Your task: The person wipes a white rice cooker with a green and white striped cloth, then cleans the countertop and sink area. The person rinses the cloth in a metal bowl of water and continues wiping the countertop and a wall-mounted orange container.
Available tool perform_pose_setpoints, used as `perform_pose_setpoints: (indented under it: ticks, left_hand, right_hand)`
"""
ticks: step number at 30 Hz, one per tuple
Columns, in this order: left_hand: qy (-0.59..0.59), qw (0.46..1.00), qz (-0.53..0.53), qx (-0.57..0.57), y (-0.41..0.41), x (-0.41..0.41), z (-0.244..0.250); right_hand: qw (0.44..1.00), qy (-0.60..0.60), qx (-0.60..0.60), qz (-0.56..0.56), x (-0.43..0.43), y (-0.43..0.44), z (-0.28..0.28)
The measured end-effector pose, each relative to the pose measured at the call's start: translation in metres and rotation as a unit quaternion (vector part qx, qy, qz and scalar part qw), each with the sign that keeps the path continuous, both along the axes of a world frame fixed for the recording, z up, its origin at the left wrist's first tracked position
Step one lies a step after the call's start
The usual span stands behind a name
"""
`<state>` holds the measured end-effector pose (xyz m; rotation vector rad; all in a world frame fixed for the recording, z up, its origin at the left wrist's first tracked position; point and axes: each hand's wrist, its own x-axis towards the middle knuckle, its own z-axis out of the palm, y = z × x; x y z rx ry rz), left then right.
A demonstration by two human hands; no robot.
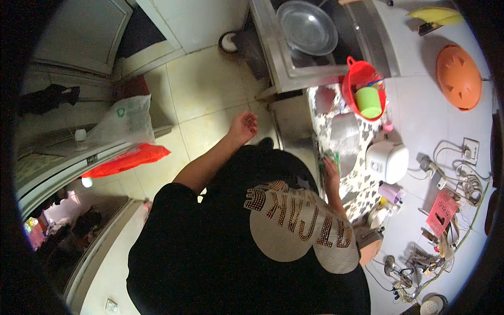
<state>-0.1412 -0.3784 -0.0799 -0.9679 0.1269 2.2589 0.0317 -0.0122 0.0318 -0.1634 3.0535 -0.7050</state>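
Observation:
My left hand point(243, 128) hangs over the tiled floor in front of my body, its fingers loosely curled and nothing visible in them. At the counter's front edge, my right hand point(332, 169) grips a green-and-white cloth point(334, 157), partly hidden by the fingers. Beside that hand, a shiny metallic patch point(345, 134) shows on the counter's black-and-white patterned cover point(356, 195); I cannot tell what it is. A white rice cooker point(388, 161) stands farther back against the wall.
A red plastic basket point(348, 92) holds a green cup point(369, 102). Beyond it, a metal basin point(307, 27) rests at the sink point(287, 75). A purple cup point(390, 193) lies near the cooker. Plugged cables point(470, 185) hang on the wall. A red plastic bag point(128, 161) hangs at left.

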Motion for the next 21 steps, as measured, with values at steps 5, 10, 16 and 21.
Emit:
perform_pose_setpoints:
  ticks: [5,10,16,21]
  left_hand:
    - [0.081,0.993,-0.064,0.052,0.022,-0.028,0.052]
    - [0.125,0.981,-0.150,-0.003,0.058,-0.043,0.124]
    - [0.183,0.961,-0.208,0.010,0.077,-0.026,0.146]
    - [0.197,0.958,-0.203,0.048,0.067,-0.021,0.152]
  right_hand:
    - [0.802,0.027,-0.491,-0.340,0.004,0.014,0.032]
    - [0.621,0.052,-0.696,-0.357,-0.060,-0.017,0.080]
    - [0.478,0.022,-0.820,-0.314,-0.115,-0.101,0.114]
    - [0.436,-0.008,-0.881,-0.181,-0.121,-0.130,0.126]
